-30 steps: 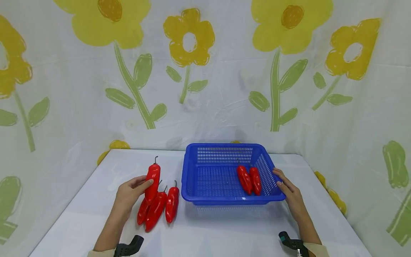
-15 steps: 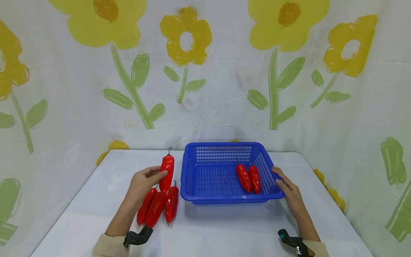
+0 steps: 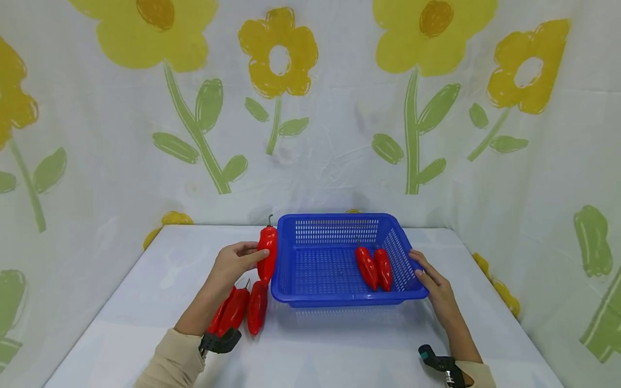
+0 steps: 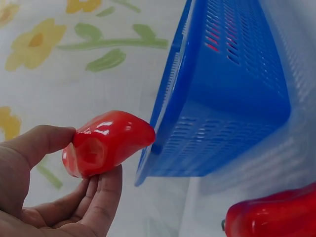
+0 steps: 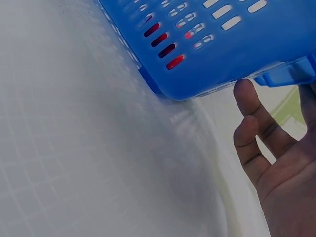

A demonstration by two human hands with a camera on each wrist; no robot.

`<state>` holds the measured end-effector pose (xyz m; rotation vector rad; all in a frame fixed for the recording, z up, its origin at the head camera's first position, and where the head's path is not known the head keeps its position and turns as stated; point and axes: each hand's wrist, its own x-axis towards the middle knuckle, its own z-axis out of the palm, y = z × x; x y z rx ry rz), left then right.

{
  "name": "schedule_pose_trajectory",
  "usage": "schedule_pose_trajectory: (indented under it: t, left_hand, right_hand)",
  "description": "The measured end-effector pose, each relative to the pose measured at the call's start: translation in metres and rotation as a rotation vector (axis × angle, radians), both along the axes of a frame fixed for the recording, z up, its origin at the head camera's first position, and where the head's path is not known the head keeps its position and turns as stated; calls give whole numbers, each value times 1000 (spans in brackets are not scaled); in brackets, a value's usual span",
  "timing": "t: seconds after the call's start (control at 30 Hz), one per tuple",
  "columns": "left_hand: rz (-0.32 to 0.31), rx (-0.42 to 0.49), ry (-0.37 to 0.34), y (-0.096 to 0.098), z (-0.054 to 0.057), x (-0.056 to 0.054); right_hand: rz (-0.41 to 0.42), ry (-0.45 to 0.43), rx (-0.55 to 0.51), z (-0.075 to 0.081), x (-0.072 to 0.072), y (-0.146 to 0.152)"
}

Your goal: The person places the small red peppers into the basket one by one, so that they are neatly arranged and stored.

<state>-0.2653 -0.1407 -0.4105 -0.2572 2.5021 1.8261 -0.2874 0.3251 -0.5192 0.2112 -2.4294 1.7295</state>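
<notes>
Beside held pepper [image 3: 270,243], blue basket rim [image 3: 278,279] (two peppers [image 3: 367,268] within).

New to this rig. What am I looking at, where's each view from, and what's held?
There's no robot: these are a person's bare hands. The wide head view comes from a head-worn camera looking forward and down; the two close-ups come from the left wrist camera and right wrist camera.

On the white table sit a blue plastic basket containing two red chili peppers and, to its left, three loose peppers.

The left hand pinches another red pepper beside the basket's left rim. The right hand touches the right rim; how firmly, I can't tell.
</notes>
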Motion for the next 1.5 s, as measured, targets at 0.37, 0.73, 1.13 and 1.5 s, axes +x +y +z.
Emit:
schedule_pose_trajectory:
  t: [0.37, 0.73, 1.13, 1.5]
  left_hand:
    - [-77, 57, 3, 22, 10, -19]
    - [-181, 84, -16, 46, 22, -36]
    - [-266, 143, -72, 66, 37, -56]
    - [-259, 155, -199, 89, 29, -72]
  right_hand:
    - [-2, -11, 8, 2, 0, -1]
    - [2, -5, -8, 3, 1, -1]
    - [-1, 3, -9, 5, 2, -4]
    - [1, 16, -14, 4, 0, -1]
